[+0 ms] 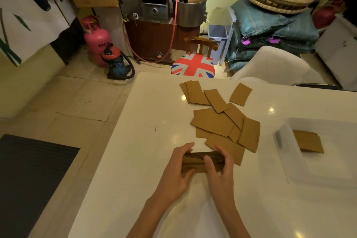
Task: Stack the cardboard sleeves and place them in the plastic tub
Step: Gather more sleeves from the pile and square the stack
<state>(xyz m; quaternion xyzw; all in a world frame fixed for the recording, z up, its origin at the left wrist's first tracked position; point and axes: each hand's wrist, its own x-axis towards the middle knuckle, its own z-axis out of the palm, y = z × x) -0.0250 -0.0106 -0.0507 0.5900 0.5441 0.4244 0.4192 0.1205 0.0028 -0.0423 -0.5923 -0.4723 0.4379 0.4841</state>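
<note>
Squaring up a small stack of flat brown cardboard sleeves (195,159) on the glossy white table (139,141), I have my left hand (178,170) and right hand (220,168) both curled around its ends, holding it on edge. Other loose brown sleeves (214,121) lie scattered just beyond, and a few already sit in the clear plastic tub (286,147) to my right. Next, I judge, the bundle needs carrying across and lowering in flat
</note>
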